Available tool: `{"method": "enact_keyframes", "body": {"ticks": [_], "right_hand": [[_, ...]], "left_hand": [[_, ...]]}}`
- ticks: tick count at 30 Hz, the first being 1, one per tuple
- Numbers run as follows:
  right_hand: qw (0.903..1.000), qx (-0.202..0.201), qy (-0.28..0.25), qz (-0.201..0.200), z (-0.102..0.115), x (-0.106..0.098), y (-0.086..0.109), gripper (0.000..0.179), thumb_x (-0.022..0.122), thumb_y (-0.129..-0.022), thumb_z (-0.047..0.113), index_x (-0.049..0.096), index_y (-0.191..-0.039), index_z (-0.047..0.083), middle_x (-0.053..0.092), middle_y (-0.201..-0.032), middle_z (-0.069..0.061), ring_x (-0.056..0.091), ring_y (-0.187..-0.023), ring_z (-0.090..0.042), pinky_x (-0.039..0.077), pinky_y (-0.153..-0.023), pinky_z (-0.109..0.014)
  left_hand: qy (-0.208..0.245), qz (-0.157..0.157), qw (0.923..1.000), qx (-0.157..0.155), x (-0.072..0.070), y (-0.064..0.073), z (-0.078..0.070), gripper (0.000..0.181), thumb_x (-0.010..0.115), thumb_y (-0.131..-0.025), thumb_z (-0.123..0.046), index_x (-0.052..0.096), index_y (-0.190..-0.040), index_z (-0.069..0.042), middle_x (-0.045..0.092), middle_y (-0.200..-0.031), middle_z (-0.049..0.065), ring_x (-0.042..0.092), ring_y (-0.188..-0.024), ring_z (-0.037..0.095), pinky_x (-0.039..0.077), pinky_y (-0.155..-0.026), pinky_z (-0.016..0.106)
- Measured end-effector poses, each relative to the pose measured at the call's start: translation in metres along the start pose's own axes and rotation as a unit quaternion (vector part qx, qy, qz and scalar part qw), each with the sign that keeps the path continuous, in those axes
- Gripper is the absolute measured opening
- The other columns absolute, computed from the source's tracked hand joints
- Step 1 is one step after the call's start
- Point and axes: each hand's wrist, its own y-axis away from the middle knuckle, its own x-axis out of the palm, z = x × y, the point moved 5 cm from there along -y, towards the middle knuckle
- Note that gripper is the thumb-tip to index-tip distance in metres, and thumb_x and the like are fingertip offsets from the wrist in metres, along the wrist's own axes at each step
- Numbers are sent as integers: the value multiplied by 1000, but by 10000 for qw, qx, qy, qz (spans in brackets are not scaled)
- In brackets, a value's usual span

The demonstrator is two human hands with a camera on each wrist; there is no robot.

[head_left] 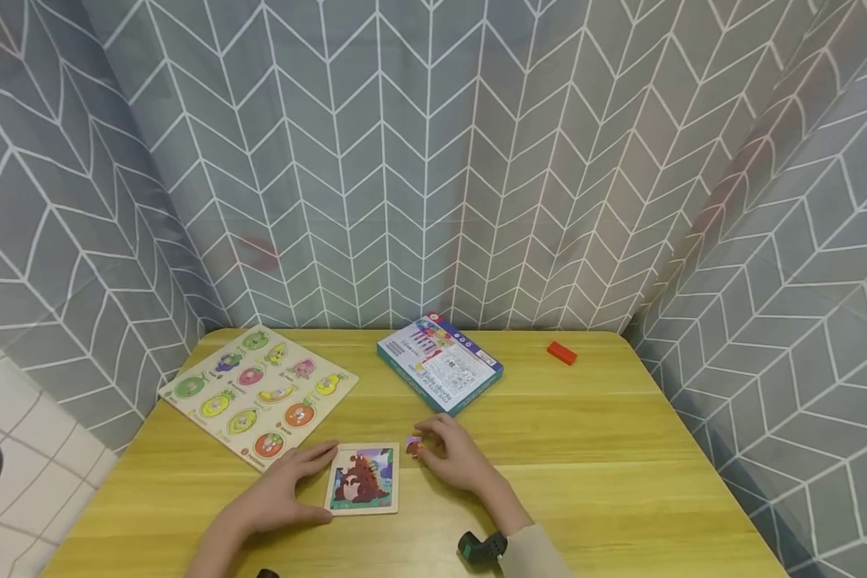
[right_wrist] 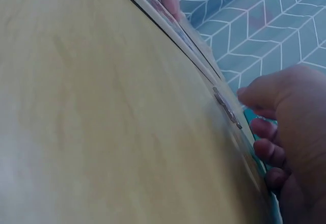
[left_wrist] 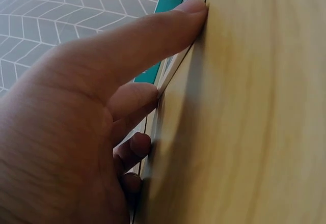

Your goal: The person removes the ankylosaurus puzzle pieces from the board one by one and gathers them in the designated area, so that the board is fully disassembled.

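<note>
A small square jigsaw board (head_left: 362,479) with a pale wooden border and a brown dinosaur picture lies flat on the table. My left hand (head_left: 283,491) holds it at its left side, thumb at the near corner and index finger at the far one. In the left wrist view the thumb (left_wrist: 189,10) presses against the board's edge. Just right of the board, a small purple and brown jigsaw piece (head_left: 413,446) lies on the table. Over it hovers my right hand (head_left: 453,453), fingers loosely bent; the right wrist view shows the piece (right_wrist: 226,107) apart from the fingertips.
A larger wooden board with fruit pictures (head_left: 233,437) lies at the left, close to my left hand. Behind my right hand is a flat teal-edged box (head_left: 441,361). A red block (head_left: 562,353) sits at the back right. Patterned curtains (head_left: 419,201) enclose the table.
</note>
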Motion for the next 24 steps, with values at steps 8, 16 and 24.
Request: {"method": "enact_keyframes", "body": {"ticks": [8, 16, 24], "right_hand": [[9999, -12, -154, -26, 8, 0, -5, 38, 73, -101, 19, 68, -135, 4, 67, -121, -5, 58, -100, -16, 52, -91, -31], [9989, -185, -428, 72, 18, 5, -13, 35, 73, -101, 14, 68, -133, 1, 69, -125, -9, 69, -103, -19, 57, -94, -32], [9984, -258, -424, 280, 31, 14, -25, 30, 73, -100, 15, 72, -129, 4, 69, -115, -8, 60, -92, -18, 53, -81, -23]], "left_hand": [[49, 6, 10000, -13, 3, 3, 1, 98, 88, -79, -53, 51, -158, -9, 42, -168, 11, 31, -150, 59, 27, -113, 80], [51, -17, 10000, -9, 3, 3, 4, 97, 89, -80, -52, 51, -159, -10, 42, -168, 10, 30, -150, 60, 27, -113, 80], [37, -42, 10000, 15, 2, 0, 4, 97, 89, -80, -53, 51, -158, -11, 42, -168, 10, 31, -149, 60, 28, -112, 80]]}}
